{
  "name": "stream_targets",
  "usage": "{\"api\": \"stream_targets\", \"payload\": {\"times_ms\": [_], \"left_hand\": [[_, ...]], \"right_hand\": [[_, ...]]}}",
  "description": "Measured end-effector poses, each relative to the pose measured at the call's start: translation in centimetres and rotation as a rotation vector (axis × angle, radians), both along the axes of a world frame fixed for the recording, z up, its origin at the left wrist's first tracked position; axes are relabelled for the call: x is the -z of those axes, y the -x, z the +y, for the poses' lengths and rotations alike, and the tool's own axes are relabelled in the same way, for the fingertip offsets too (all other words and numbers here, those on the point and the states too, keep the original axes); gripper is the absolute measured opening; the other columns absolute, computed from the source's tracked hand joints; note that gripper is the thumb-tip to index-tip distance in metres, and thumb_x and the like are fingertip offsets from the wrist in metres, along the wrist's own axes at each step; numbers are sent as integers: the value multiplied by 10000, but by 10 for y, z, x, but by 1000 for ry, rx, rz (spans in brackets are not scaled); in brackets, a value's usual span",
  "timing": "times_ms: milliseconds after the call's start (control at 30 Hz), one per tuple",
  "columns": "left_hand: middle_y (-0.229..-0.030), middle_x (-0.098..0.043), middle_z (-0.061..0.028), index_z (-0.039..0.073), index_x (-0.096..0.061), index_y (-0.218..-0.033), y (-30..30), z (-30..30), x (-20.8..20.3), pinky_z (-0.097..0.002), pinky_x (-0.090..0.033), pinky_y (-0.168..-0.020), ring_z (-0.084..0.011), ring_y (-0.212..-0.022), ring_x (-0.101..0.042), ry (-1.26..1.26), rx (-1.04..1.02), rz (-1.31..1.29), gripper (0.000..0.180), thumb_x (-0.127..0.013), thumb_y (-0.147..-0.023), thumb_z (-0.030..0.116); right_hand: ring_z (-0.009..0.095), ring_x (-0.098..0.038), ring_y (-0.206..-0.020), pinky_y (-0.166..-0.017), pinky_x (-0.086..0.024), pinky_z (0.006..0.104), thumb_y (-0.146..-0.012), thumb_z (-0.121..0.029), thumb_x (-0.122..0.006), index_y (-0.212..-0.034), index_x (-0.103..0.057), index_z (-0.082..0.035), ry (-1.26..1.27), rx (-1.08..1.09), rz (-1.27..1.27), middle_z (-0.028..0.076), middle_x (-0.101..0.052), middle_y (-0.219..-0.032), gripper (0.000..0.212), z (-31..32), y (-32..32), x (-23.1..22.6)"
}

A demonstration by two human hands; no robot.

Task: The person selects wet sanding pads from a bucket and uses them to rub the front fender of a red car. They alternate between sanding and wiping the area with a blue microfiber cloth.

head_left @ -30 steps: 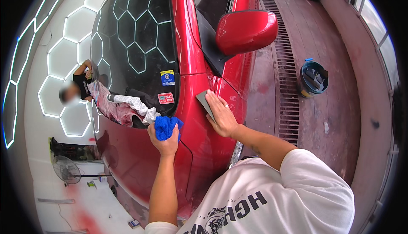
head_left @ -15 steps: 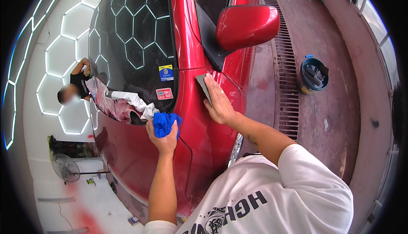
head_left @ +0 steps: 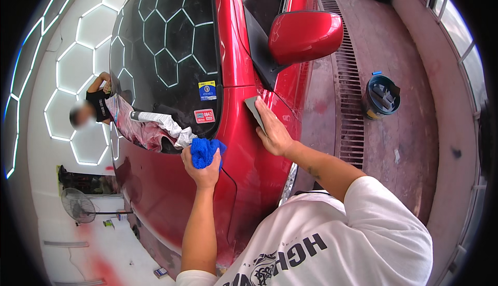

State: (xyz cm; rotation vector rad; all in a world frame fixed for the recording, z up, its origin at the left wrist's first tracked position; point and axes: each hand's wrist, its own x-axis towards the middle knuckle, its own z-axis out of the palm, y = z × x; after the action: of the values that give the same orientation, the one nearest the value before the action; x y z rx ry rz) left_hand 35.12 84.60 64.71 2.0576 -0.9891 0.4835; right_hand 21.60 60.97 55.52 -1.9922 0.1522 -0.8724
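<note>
My right hand (head_left: 275, 132) lies almost flat on the glossy red car fender (head_left: 251, 164), just below the base of the windshield pillar. Under its straight fingers and beside the thumb is a grey piece of sandpaper (head_left: 252, 109), pressed to the paint. A bunched blue cloth (head_left: 204, 152) is gripped in my left hand (head_left: 203, 175), near the lower corner of the windshield (head_left: 174, 26). Crumpled masking paper (head_left: 161, 122) lies along the bottom of the glass, close to the cloth.
The red side mirror (head_left: 306, 37) juts out beyond my right hand. A dark bucket (head_left: 374, 111) holding several grey pieces stands past the floor grate (head_left: 350, 94). Across the hood another person (head_left: 98, 101) is by the car. A fan (head_left: 78, 205) stands at left.
The view has shifted a little, so the car and both hands appear slightly further right and lower. Against the car, the sandpaper and cloth stay in nearly the same places.
</note>
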Motion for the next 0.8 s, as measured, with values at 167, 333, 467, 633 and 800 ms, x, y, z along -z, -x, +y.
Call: {"api": "stream_targets", "payload": {"times_ms": [167,333,467,633,800], "left_hand": [[-1126,-633,-164,22,-630,-1167,1,3,2,-553,-507,-964,-433,-1099,-615,-27,-34,-61,544,-944,-751,178],[-1122,-629,-182,13,-625,-1178,0,7,1,-562,-504,-962,-447,-1093,-611,-11,-10,-82,572,-955,-744,188],[-1109,-631,-190,11,-621,-1168,1,2,0,-574,-498,-959,-455,-1082,-610,-35,-25,-102,574,-959,-742,193],[-1078,-633,-196,21,-619,-1160,-2,-2,-2,-577,-492,-955,-450,-1052,-615,-39,-14,-161,562,-958,-748,199],[-1201,-644,-194,23,-624,-1310,0,4,2,-572,-492,-1020,-428,-1152,-625,-43,4,-185,703,-967,-736,240]], "right_hand": [[480,-209,-1659,-1381,-183,514,-942,-8,-630,-1712,-165,62,35,59,25,349,-219,-1757,903,8,-1,-3],[482,-209,-1659,-1382,-177,521,-950,-27,-637,-1706,-181,72,51,75,23,344,-231,-1757,888,-4,-13,-27],[469,-202,-1668,-1374,-188,541,-985,-70,-630,-1712,-171,67,74,28,129,346,-220,-1761,871,41,19,11],[427,-253,-1662,-1349,-237,491,-1142,-295,-509,-1723,-207,14,-131,207,110,328,-312,-1737,723,-24,-27,-36],[354,-514,-1466,-1245,-379,416,-1183,-397,-473,-1668,-400,-36,-467,268,-23,263,-531,-1535,608,-36,29,-30]]}}
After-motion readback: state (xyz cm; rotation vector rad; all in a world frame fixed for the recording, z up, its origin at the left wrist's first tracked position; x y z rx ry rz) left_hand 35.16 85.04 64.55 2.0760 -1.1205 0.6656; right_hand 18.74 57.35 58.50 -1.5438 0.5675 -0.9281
